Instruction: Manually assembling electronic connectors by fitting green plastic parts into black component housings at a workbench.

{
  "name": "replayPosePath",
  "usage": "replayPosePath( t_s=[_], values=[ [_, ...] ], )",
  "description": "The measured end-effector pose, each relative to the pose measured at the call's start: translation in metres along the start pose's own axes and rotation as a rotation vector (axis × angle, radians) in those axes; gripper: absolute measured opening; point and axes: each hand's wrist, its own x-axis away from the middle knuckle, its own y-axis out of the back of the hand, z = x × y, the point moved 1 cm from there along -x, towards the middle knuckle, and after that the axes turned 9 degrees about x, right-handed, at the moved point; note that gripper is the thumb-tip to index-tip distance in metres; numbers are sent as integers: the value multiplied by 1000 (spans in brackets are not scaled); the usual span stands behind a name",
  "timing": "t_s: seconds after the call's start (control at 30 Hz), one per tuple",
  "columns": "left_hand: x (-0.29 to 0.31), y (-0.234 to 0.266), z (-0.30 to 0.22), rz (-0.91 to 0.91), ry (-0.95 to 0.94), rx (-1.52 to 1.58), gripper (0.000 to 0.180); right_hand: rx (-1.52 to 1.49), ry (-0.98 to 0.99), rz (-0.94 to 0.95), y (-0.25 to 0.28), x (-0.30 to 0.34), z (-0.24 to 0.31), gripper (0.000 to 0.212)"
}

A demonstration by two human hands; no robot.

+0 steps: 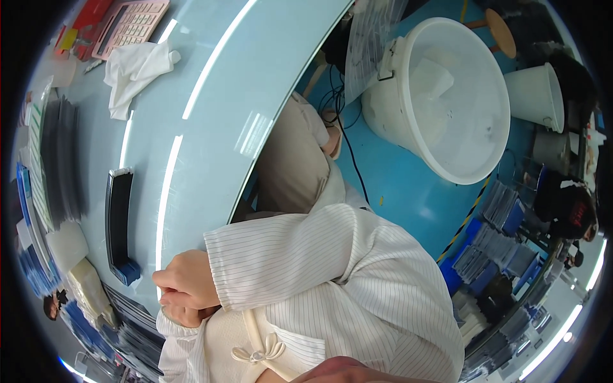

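Note:
My right hand is over the near edge of the glass-topped table, its fingers curled closed. Right below it is my left hand, close against it and partly covered, with its visible fingers bent. Whatever may be between the fingers is hidden. Nearest to both hands on the tabletop is a long, narrow black holder with a blue end, apart from the fingers. Farther up the table lies a crumpled white cloth.
A pink calculator is near the far left edge. Stacked dark sheets line the table's left side. A large white bucket stands on the blue floor at right, near a smaller bucket and a wooden stool. Dark cables trail below.

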Motion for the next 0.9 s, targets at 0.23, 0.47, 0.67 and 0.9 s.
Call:
replayPosePath(
  t_s=[0.23,0.47,0.67,0.9],
  values=[
    [-14,1,-3,-24,9,-46,37,-11,11,3,-1,0,0,25],
    [-36,-3,-12,-81,67,-94,38,-35,35,59,19,6,6,22],
    [16,-4,-17,-134,160,-89,40,-123,60,991,167,49,24,20],
    [10,-10,-19,-198,178,-126,44,248,-1375,-308,333,107,-104,28]
  ],
)
